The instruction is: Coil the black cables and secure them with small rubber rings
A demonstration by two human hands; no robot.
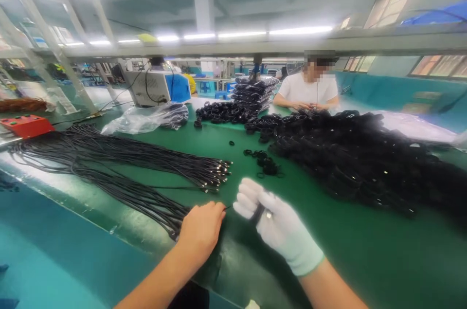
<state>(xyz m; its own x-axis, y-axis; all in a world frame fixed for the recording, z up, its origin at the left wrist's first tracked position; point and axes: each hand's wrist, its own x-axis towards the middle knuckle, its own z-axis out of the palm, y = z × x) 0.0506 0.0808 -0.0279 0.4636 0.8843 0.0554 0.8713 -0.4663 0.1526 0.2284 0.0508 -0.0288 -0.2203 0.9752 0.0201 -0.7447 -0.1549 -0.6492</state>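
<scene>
My left hand (202, 226), bare, is curled over the ends of the lower bundle of black cables (146, 202). A thin dark strand of cable shows at its fingertips, pointing towards the other hand. In a white glove, my right hand (279, 228) is closed around a black cable end (257, 214) with a small shiny metal plug by the thumb. Beyond both hands lies the upper bundle of black cables (160, 155), its metal plugs facing right. Fingers hide most of what each hand grips.
Small black loops (268, 163) lie just beyond my right hand. A large heap of black coiled cables (350, 153) covers the right side. Farther back are a plastic bag (146, 118), a machine (156, 87), a red box (27, 125) and a seated person (308, 87).
</scene>
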